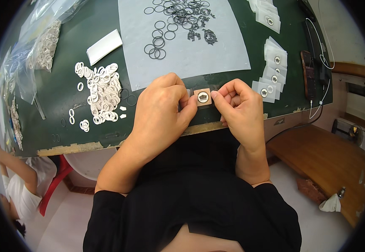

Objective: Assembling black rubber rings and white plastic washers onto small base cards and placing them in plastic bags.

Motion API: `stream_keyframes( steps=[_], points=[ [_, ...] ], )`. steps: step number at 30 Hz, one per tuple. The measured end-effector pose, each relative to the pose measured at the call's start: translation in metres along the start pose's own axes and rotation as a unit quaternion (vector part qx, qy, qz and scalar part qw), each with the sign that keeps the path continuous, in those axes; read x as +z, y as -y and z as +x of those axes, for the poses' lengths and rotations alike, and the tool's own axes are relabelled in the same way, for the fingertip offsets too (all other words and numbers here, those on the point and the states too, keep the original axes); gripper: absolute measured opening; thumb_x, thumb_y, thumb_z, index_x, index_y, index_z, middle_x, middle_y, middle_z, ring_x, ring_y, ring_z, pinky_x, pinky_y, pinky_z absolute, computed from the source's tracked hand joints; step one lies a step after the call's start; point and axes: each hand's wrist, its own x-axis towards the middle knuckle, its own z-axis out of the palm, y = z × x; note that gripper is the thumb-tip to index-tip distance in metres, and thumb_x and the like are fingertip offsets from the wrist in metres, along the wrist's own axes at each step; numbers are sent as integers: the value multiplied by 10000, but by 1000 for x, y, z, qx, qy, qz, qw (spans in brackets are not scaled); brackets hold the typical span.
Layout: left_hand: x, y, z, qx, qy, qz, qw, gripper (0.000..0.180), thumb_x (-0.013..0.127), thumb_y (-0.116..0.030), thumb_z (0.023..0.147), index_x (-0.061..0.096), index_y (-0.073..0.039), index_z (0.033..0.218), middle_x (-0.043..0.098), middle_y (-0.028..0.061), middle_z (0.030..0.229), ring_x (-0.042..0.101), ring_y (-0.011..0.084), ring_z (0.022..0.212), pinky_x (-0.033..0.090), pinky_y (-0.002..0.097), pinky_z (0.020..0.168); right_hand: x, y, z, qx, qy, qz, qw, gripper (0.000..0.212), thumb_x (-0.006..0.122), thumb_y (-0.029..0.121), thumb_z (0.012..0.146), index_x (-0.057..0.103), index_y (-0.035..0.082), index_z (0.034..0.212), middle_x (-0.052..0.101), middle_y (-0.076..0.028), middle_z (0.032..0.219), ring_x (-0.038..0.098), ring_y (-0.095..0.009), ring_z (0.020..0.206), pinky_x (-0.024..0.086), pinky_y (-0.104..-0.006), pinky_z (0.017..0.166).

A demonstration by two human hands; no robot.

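Note:
A small tan square (208, 91) lies between my hands near the table's front edge. On it sits a round emblem (202, 97), dark-ringed with a white middle and a dark house-like shape. My left hand (162, 103) is closed, its thumb and curled forefinger at the square's left edge. The right edge is pinched by my right hand (242, 109), between thumb and forefinger. Left of my left hand, two thin black rings (131, 100) lie beside a heap of white cut-out pieces (103, 90).
A pale sheet (186, 67) bears black rings (159, 42) and black cut-out shapes (210, 37). Translucent packets with emblems (273, 71) lie at right, near a dark device (308, 75) with white cables. A folded white paper (104, 46) and plastic bags (48, 46) lie left. Another person (27, 185) sits at far left.

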Motion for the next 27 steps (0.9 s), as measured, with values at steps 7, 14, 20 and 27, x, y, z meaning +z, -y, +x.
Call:
stream_keyframes(
  steps=[7, 14, 20, 27],
  points=[
    [2, 2, 0, 19, -15, 5, 1000, 258, 763, -92, 831, 585, 21, 682, 553, 81, 751, 548, 241, 642, 426, 363, 590, 1, 1, 1, -14, -11, -31, 999, 239, 798, 159, 875, 631, -5, 824, 600, -14, 631, 545, -62, 515, 421, -222, 461],
    [4, 1, 3, 5, -23, 19, 1000, 313, 759, -148, 865, 596, 33, 668, 555, 96, 714, 552, 246, 620, 429, 370, 583, 1, 1, 4, -34, -12, -70, 997, 270, 829, 156, 870, 618, -11, 850, 587, 2, 596, 561, -41, 468, 412, -188, 400],
    [4, 0, 2, 2, -19, 21, 1000, 321, 757, -155, 869, 596, 33, 665, 553, 96, 712, 548, 245, 616, 427, 367, 579, -1, 3, 2, 0, -11, -46, 999, 323, 874, 232, 787, 639, 11, 787, 587, -31, 630, 522, -95, 552, 431, -263, 516],
    [5, 1, 0, 7, -25, 24, 999, 317, 758, -152, 864, 595, 31, 664, 554, 93, 720, 548, 245, 625, 429, 369, 589, 6, 6, 4, -1, -50, -102, 994, 379, 875, 290, 779, 616, 14, 768, 557, -35, 618, 502, -117, 543, 429, -278, 516]
  ],
)
